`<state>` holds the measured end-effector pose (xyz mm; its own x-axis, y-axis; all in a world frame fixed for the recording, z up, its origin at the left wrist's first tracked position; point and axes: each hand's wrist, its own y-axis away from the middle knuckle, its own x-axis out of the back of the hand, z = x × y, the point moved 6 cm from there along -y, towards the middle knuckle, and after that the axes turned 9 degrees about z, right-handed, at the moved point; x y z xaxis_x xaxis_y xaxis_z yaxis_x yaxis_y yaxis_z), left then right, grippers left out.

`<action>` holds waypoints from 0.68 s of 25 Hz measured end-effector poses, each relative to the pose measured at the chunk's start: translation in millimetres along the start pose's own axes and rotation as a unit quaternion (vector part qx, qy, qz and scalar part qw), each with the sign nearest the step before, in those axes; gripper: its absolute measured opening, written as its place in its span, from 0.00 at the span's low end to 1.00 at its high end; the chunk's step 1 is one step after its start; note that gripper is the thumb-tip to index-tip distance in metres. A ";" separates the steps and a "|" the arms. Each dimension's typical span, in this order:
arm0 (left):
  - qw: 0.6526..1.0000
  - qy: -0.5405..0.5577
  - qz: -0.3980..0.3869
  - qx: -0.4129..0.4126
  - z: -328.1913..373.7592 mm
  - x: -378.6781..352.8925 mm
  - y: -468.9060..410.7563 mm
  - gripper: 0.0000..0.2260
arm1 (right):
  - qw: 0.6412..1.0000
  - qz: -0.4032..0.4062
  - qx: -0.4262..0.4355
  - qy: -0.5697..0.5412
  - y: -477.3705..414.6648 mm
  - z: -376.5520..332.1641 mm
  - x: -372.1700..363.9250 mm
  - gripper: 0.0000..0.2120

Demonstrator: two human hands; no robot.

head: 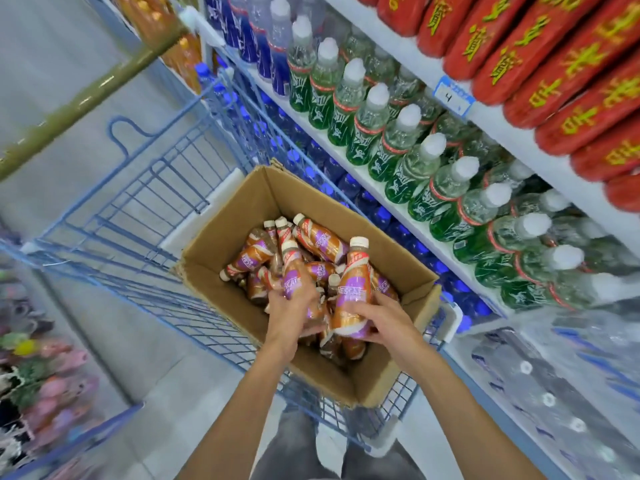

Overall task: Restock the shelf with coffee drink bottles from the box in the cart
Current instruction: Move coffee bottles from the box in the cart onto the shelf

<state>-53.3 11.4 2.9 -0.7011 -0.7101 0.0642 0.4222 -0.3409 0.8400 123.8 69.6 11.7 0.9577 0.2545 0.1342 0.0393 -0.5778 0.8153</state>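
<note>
An open cardboard box (412, 258) sits in the blue wire cart (145, 202) and holds several brown-and-purple coffee drink bottles (320, 239) with cream caps, lying jumbled. My left hand (289, 315) grips one coffee bottle (292, 271) around its lower half. My right hand (382, 318) grips another coffee bottle (353, 289), held upright with its cap pointing up. Both hands are inside the box, close together at its near side.
The shelf (498, 123) runs along the right, stocked with green-labelled clear bottles (405, 133), blue bottles (242, 32) farther back and red packages (568, 77) above. Shrink-wrapped water packs (561, 386) lie at lower right. An olive pole (86, 95) crosses the upper left.
</note>
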 end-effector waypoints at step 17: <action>0.886 -0.139 -0.358 -0.261 1.5 -147.7 282.6 0.29 | 0.897 0.144 0.236 -0.344 224.6 4.2 214.8 0.32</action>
<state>168.7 20.9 231.6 -0.9803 -0.0425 -0.1931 -0.0303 -0.9328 0.3592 339.5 -8.8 221.2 0.8907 -0.4025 -0.2114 -0.2767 -0.8488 0.4505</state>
